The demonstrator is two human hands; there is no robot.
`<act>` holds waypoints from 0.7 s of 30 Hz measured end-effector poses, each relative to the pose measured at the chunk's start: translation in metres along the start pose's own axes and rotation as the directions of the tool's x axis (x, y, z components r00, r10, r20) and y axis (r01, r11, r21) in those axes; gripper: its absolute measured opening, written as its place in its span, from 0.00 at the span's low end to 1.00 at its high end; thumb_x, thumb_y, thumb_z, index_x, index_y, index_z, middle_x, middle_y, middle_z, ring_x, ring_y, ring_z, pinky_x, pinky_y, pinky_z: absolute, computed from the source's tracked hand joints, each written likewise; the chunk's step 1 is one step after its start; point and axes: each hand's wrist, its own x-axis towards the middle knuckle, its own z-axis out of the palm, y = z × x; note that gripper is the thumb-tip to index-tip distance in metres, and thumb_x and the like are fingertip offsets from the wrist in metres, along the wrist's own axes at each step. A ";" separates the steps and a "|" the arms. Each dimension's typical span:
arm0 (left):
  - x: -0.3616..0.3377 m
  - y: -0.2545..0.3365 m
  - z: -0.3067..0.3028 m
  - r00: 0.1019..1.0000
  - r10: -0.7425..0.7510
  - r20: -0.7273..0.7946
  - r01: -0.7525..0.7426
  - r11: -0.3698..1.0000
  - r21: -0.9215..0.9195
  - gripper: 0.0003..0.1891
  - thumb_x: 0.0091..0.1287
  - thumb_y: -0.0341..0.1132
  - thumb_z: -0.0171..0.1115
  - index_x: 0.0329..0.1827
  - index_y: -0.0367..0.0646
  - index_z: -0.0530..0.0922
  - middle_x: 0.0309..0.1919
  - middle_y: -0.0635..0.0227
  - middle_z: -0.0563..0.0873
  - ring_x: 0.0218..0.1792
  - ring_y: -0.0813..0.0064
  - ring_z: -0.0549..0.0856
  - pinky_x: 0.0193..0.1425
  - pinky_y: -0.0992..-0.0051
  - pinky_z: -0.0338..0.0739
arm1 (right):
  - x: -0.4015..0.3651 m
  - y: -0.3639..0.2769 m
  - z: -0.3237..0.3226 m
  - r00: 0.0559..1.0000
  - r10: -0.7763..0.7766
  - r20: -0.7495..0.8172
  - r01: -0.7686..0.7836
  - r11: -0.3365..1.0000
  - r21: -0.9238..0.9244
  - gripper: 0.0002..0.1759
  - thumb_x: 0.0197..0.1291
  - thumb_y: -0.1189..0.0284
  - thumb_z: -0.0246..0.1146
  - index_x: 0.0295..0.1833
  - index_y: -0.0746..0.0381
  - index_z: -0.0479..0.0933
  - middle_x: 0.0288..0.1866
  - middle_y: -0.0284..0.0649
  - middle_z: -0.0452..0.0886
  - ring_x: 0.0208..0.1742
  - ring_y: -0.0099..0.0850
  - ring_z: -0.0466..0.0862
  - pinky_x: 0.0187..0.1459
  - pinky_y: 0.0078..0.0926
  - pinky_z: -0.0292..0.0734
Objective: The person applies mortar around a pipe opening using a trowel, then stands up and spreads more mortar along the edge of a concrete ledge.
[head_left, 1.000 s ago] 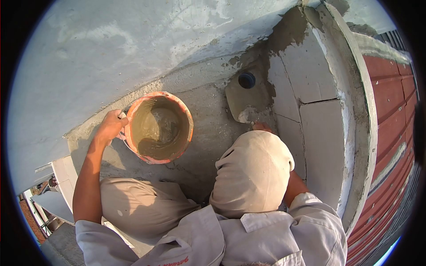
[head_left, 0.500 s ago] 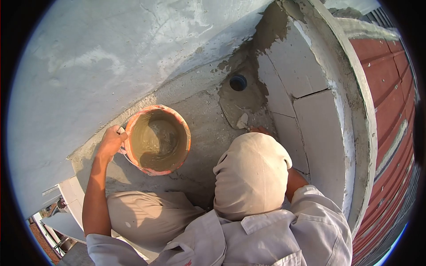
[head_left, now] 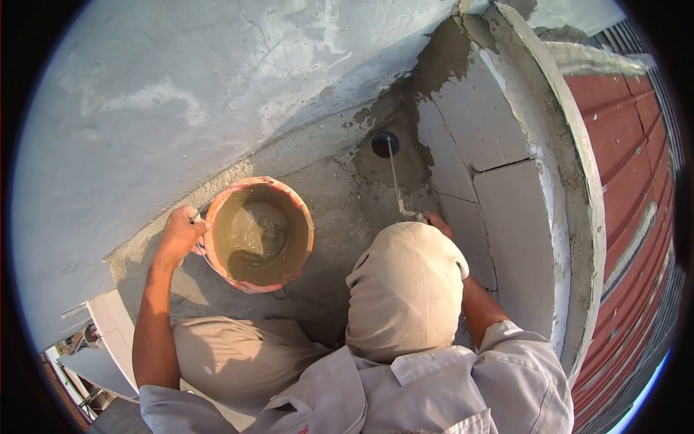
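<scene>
My left hand (head_left: 182, 235) is closed around the wire handle of an orange bucket (head_left: 309, 228), at its left rim. Wet grey-brown mortar (head_left: 254, 235) coats the inside of the bucket and lies in its bottom. Beyond my right knee, my right hand (head_left: 438, 223) grips a trowel (head_left: 395, 177), its fingers partly hidden by the knee. The trowel's blade shows edge-on as a thin line, its tip over or close to a round dark pipe opening (head_left: 384, 145) in the floor. Smoothed wet mortar (head_left: 397, 177) surrounds the opening.
A grey plastered wall (head_left: 159, 130) rises on the left. To the right stands a low wall of pale blocks (head_left: 513, 224) with a rough concrete ledge (head_left: 582, 217), and red roof sheets (head_left: 629, 195) beyond it. My bent knees (head_left: 408, 289) frame the near floor.
The trowel has turned from lying broadside over the mortar to edge-on, and my right hand shows more beyond the knee. My left hand stays on the bucket handle.
</scene>
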 end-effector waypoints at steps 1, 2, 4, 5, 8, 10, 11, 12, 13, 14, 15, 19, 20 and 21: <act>0.000 -0.001 0.000 1.000 0.021 0.001 -0.021 1.000 0.003 0.06 0.69 0.27 0.66 0.36 0.37 0.77 0.29 0.63 0.84 0.22 0.73 0.85 0.20 0.71 0.80 | 0.004 0.002 0.001 1.000 -0.026 0.003 0.026 0.998 0.051 0.30 0.61 0.70 0.76 0.67 0.67 0.78 0.55 0.52 0.88 0.56 0.36 0.86 0.56 0.35 0.81; 0.000 -0.002 0.000 0.999 0.044 0.002 -0.044 0.999 0.007 0.06 0.68 0.26 0.65 0.35 0.37 0.76 0.29 0.63 0.83 0.22 0.73 0.86 0.20 0.71 0.80 | 0.008 0.004 0.002 0.999 -0.051 0.003 0.050 0.993 0.103 0.31 0.60 0.70 0.77 0.67 0.67 0.78 0.54 0.51 0.88 0.55 0.35 0.86 0.56 0.35 0.81; 0.002 -0.004 -0.001 0.997 0.079 -0.002 -0.079 0.997 0.015 0.05 0.67 0.24 0.63 0.35 0.37 0.75 0.28 0.63 0.83 0.23 0.73 0.86 0.19 0.71 0.80 | 0.015 -0.003 0.000 1.000 -0.011 0.005 0.010 0.988 0.152 0.32 0.58 0.70 0.78 0.66 0.67 0.78 0.52 0.50 0.89 0.53 0.33 0.86 0.55 0.35 0.81; 0.002 -0.006 0.000 0.996 0.088 -0.004 -0.088 0.996 0.019 0.04 0.67 0.23 0.63 0.36 0.37 0.75 0.28 0.63 0.83 0.23 0.73 0.86 0.19 0.71 0.80 | 0.019 -0.007 0.000 0.998 0.058 0.008 -0.058 0.987 0.149 0.31 0.57 0.70 0.79 0.65 0.67 0.79 0.50 0.49 0.89 0.52 0.33 0.86 0.54 0.35 0.81; 0.000 0.002 0.001 0.996 0.083 -0.019 -0.083 0.997 0.005 0.03 0.66 0.22 0.60 0.39 0.37 0.75 0.29 0.64 0.83 0.24 0.73 0.86 0.20 0.71 0.81 | 0.009 -0.046 -0.010 0.999 0.053 -0.013 -0.052 0.998 0.021 0.29 0.57 0.69 0.80 0.62 0.67 0.80 0.45 0.46 0.89 0.47 0.31 0.85 0.51 0.35 0.81; 0.000 0.004 0.004 0.997 0.072 -0.022 -0.072 0.997 -0.015 0.05 0.67 0.22 0.58 0.44 0.37 0.75 0.29 0.64 0.83 0.24 0.74 0.86 0.20 0.72 0.81 | 0.002 -0.058 -0.018 0.999 -0.023 -0.027 0.022 0.998 -0.053 0.23 0.59 0.67 0.78 0.56 0.69 0.82 0.38 0.47 0.88 0.39 0.33 0.84 0.45 0.37 0.81; 0.001 0.003 0.003 0.997 0.072 -0.016 -0.073 0.997 -0.021 0.06 0.66 0.22 0.58 0.45 0.36 0.76 0.29 0.64 0.83 0.24 0.74 0.86 0.21 0.72 0.80 | 0.000 -0.066 -0.025 0.999 0.013 -0.049 -0.018 0.995 -0.098 0.22 0.60 0.67 0.77 0.55 0.69 0.82 0.38 0.48 0.88 0.38 0.35 0.85 0.45 0.38 0.81; 0.003 0.002 0.002 0.997 0.073 -0.011 -0.073 0.997 -0.028 0.07 0.66 0.22 0.58 0.46 0.36 0.76 0.29 0.64 0.83 0.24 0.74 0.85 0.21 0.72 0.80 | -0.006 -0.091 -0.036 0.996 0.049 -0.072 -0.059 0.988 -0.140 0.21 0.61 0.66 0.77 0.53 0.69 0.82 0.37 0.49 0.87 0.38 0.36 0.85 0.44 0.39 0.81; 0.003 0.001 0.002 0.997 0.071 -0.003 -0.071 0.997 -0.033 0.08 0.65 0.22 0.58 0.46 0.36 0.77 0.29 0.64 0.84 0.24 0.74 0.85 0.21 0.72 0.80 | -0.015 -0.115 -0.045 0.991 0.089 -0.096 -0.106 0.978 -0.180 0.20 0.62 0.66 0.76 0.52 0.69 0.81 0.37 0.50 0.87 0.37 0.38 0.86 0.43 0.39 0.81; 0.001 0.001 0.002 0.999 0.052 0.017 -0.051 0.998 -0.025 0.08 0.65 0.23 0.58 0.46 0.35 0.77 0.29 0.64 0.84 0.24 0.74 0.85 0.21 0.72 0.79 | -0.024 -0.133 -0.054 0.983 -0.013 -0.182 -0.038 0.961 -0.273 0.18 0.63 0.66 0.75 0.49 0.68 0.80 0.35 0.52 0.87 0.37 0.41 0.87 0.42 0.40 0.81; 0.000 0.005 0.001 0.998 0.039 0.042 -0.038 0.999 -0.015 0.09 0.64 0.24 0.58 0.47 0.35 0.78 0.29 0.64 0.84 0.23 0.74 0.85 0.22 0.72 0.79 | -0.033 -0.152 -0.067 0.972 -0.052 -0.229 -0.019 0.955 -0.297 0.18 0.63 0.66 0.75 0.48 0.67 0.80 0.35 0.52 0.87 0.37 0.42 0.87 0.42 0.40 0.82; 0.003 0.002 0.006 0.986 -0.008 0.167 0.013 1.000 -0.028 0.09 0.62 0.26 0.59 0.44 0.34 0.80 0.29 0.66 0.84 0.24 0.76 0.83 0.24 0.74 0.76 | -0.078 -0.201 -0.119 0.768 -0.404 -0.497 0.054 0.814 -0.579 0.16 0.61 0.66 0.76 0.47 0.64 0.79 0.38 0.48 0.86 0.36 0.46 0.87 0.41 0.40 0.81; 0.003 0.000 0.009 0.988 0.012 0.154 -0.008 0.999 -0.032 0.09 0.62 0.26 0.60 0.44 0.35 0.80 0.29 0.66 0.83 0.24 0.77 0.83 0.25 0.75 0.76 | -0.087 -0.212 -0.135 0.654 -0.518 -0.552 0.006 0.733 -0.681 0.16 0.62 0.66 0.75 0.47 0.63 0.79 0.39 0.47 0.85 0.38 0.46 0.86 0.42 0.40 0.81; 0.002 -0.002 0.012 0.990 0.029 0.137 -0.024 0.999 -0.037 0.08 0.61 0.26 0.60 0.43 0.35 0.80 0.29 0.67 0.83 0.25 0.77 0.82 0.25 0.75 0.76 | -0.093 -0.219 -0.156 0.528 -0.630 -0.569 -0.058 0.643 -0.764 0.16 0.62 0.67 0.75 0.47 0.63 0.79 0.40 0.46 0.84 0.39 0.47 0.86 0.43 0.41 0.81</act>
